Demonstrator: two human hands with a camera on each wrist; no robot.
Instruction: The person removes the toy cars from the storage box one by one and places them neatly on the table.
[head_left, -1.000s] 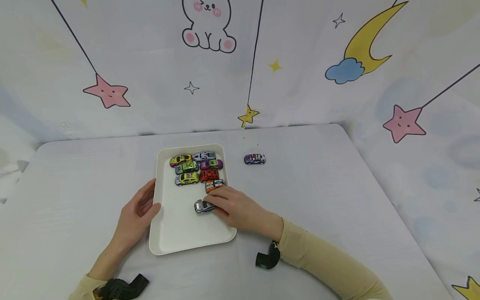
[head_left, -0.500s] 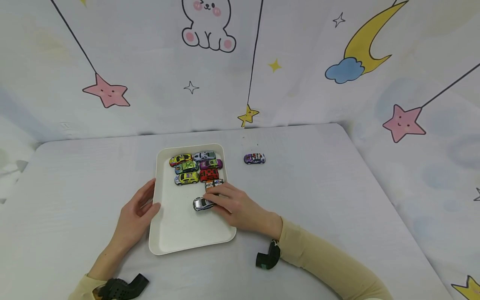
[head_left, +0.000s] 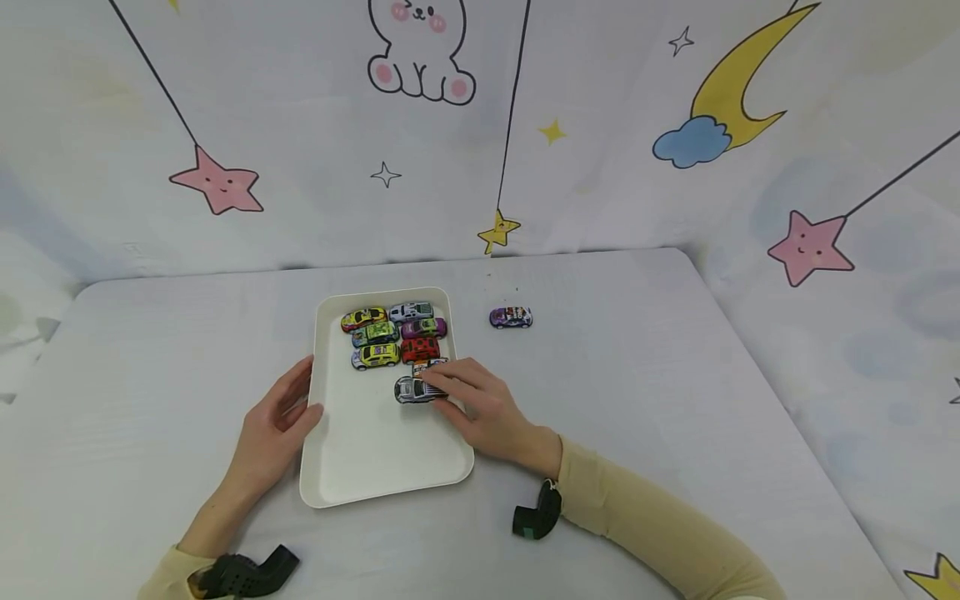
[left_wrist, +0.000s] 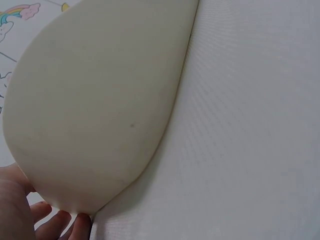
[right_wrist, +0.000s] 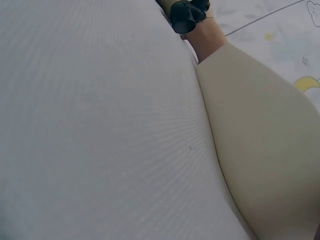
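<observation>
While the left hand [head_left: 276, 421] lies on the table [head_left: 637, 400] with its fingers relaxed and its thumb against the left rim of the white tray [head_left: 352, 467], it holds nothing; the left wrist view shows only fingertips beside the tray's pale outer wall [left_wrist: 100, 110]. Within the tray, a cluster of toy cars sits at the far end: a yellow and red car [head_left: 363, 318] and a silver car [head_left: 410, 312] in the back row, a green car [head_left: 375, 333] and a magenta car [head_left: 423, 327] in the next, then a yellow car [head_left: 375, 356] beside a red car [head_left: 419, 349]. Just nearer than the red one, an orange car [head_left: 429, 365] is partly hidden by fingers. Touching it on the near side stands the grey car [head_left: 414, 389], which the right hand [head_left: 480, 408] pinches at its right end with curled fingertips, so that the car rests on the tray floor close against the cluster. Right of the tray, a purple car [head_left: 511, 317] stands alone on the table, well apart from both hands. From the right wrist view, only the tablecloth and a beige sleeve [right_wrist: 260, 150] can be seen.
</observation>
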